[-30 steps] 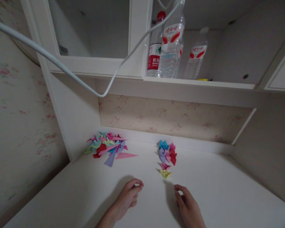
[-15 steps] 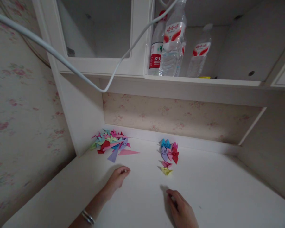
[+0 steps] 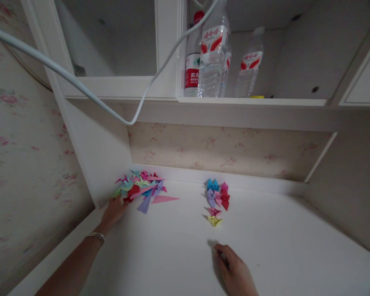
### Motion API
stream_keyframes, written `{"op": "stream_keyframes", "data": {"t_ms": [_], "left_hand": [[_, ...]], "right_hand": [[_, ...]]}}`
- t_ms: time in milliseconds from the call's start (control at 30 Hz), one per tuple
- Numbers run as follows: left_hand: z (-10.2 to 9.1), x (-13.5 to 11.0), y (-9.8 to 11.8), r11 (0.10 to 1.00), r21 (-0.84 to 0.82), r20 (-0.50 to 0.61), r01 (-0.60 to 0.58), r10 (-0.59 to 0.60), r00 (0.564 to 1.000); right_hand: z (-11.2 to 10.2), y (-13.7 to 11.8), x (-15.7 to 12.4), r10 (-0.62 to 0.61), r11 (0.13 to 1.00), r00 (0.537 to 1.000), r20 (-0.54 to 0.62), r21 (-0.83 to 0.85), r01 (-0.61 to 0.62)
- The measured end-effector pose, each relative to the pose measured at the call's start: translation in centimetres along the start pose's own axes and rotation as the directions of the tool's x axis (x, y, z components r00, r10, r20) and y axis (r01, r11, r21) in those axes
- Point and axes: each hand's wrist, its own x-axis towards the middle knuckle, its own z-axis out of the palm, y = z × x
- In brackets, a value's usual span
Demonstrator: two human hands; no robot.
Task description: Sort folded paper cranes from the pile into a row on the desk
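A heap of colourful folded paper pieces lies at the back left of the white desk. My left hand reaches to the heap's near left edge, fingertips touching the green and red pieces; the fingers are partly hidden, so its grip is unclear. A smaller cluster of folded paper shapes sits mid-desk, with a pink one and a yellow one in front. My right hand rests on the desk just below the yellow piece, fingers curled with nothing visible in them.
Three water bottles stand on the shelf above the desk. A white cable hangs across the upper left. A white side panel walls the desk's left, and floral wallpaper covers the back.
My left hand has stretched from the desk's middle up and left to the coloured paper heap. My right hand has hardly moved.
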Motion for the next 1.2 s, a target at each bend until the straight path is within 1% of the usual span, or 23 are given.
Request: {"op": "stream_keyframes", "data": {"t_ms": [100, 167, 300, 400, 467, 567, 600, 667, 767, 833, 933, 1033, 1067, 1133, 1200], "left_hand": [[0.4, 0.3, -0.3, 0.999, -0.007, 0.038, -0.042, 0.042, 0.998], [0.4, 0.3, -0.5, 0.999, -0.017, 0.054, -0.046, 0.047, 0.997], [-0.1, -0.3, -0.9, 0.999, -0.030, 0.044, 0.024, -0.022, 0.999], [-0.8, -1.4, -1.6, 0.996, -0.040, 0.043, 0.075, -0.074, 0.996], [-1.2, -2.6, -1.9, 0.985, -0.113, 0.059, 0.129, -0.123, 0.991], [-1.9, -4.9, -1.6, 0.913, -0.347, 0.071, 0.213, -0.201, 0.977], [-2.1, -5.8, -1.1, 0.880, -0.422, 0.065, 0.218, -0.210, 0.976], [-2.5, -7.5, 0.3, 0.835, -0.519, 0.041, 0.184, -0.190, 0.981], [-2.7, -10.1, 3.6, 0.795, -0.597, 0.018, 0.112, -0.126, 0.992], [-2.3, -11.6, 6.2, 0.765, -0.638, 0.035, 0.081, -0.077, 0.996], [-0.7, -13.6, 9.9, 0.708, -0.706, 0.063, 0.034, 0.016, 0.998], [1.5, -14.9, 13.0, 0.611, -0.791, 0.105, 0.018, 0.108, 0.989], [2.2, -15.1, 13.8, 0.585, -0.811, 0.115, 0.019, 0.127, 0.985], [3.3, -15.3, 14.8, 0.561, -0.828, 0.120, 0.011, 0.157, 0.980], [3.9, -15.2, 15.0, 0.556, -0.831, 0.105, -0.002, 0.161, 0.981]], "right_hand": [[0.0, -0.1, 0.1, 0.014, 1.000, 1.000, 0.002, 0.007, -0.014], [0.0, -0.2, 0.2, 0.017, 1.000, 1.000, 0.004, 0.017, -0.017], [-0.3, -0.6, 0.2, 0.030, 0.999, 1.000, -0.005, 0.030, -0.030], [-0.5, -0.9, 0.2, 0.042, 0.999, 0.999, -0.004, 0.035, -0.042], [-0.6, -1.0, 0.2, 0.042, 0.999, 0.999, -0.006, 0.033, -0.042], [-0.5, -1.0, 0.3, 0.038, 0.999, 0.999, -0.016, 0.025, -0.037], [-0.5, -1.0, 0.3, 0.043, 0.999, 0.999, -0.016, 0.021, -0.043], [-0.4, -1.0, 0.3, 0.051, 0.999, 0.999, -0.003, 0.011, -0.051], [-0.5, -1.0, 0.3, 0.050, 0.999, 0.999, 0.006, 0.004, -0.050], [-0.5, -1.1, 0.4, 0.053, 0.999, 0.999, -0.002, 0.008, -0.053], [-0.5, -1.2, 0.4, 0.076, 0.997, 0.997, -0.021, 0.002, -0.076], [-0.4, -1.3, 0.5, 0.090, 0.996, 0.996, -0.023, 0.007, -0.090], [-0.5, -1.4, 0.5, 0.095, 0.995, 0.995, -0.025, 0.014, -0.095], [-0.5, -1.4, 0.5, 0.103, 0.994, 0.994, -0.035, 0.033, -0.102], [-0.7, -1.6, 0.5, 0.100, 0.994, 0.994, -0.045, 0.054, -0.097]]}}
